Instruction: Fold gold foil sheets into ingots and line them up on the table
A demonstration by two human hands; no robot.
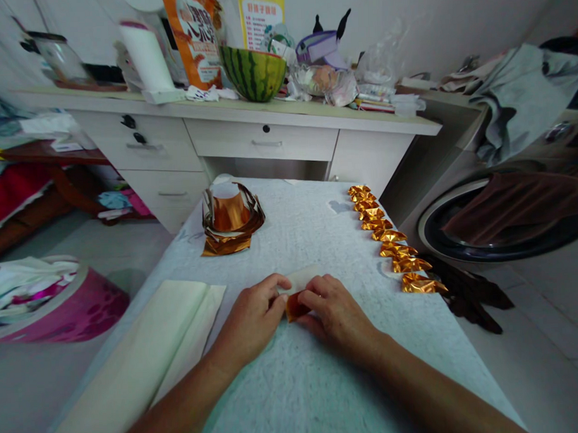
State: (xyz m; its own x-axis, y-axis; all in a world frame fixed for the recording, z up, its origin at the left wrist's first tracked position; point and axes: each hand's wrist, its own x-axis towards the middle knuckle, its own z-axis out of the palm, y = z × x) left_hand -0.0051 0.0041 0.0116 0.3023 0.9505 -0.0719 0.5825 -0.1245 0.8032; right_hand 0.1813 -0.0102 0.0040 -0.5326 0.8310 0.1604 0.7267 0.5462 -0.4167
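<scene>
Near the middle of the table, my left hand (257, 312) and my right hand (333, 310) pinch a small piece of gold foil paper (295, 306) between them. A pale strip of paper (304, 276) shows just behind the fingers. How the foil is folded is partly hidden by my fingertips. Farther back on the left sits a stack of curled gold foil sheets (227, 244). Along the right edge runs a row of folded gold foil ingots (389, 236). Beside my left forearm lie long folded sheets of cream paper (132, 354).
The table (299, 222) has a pale patterned cover. Behind it stands a white desk (262, 141) bearing a watermelon half (253, 75) and clutter. A washing machine (501, 203) is at the right. A pink bin (78, 303) stands on the floor at left.
</scene>
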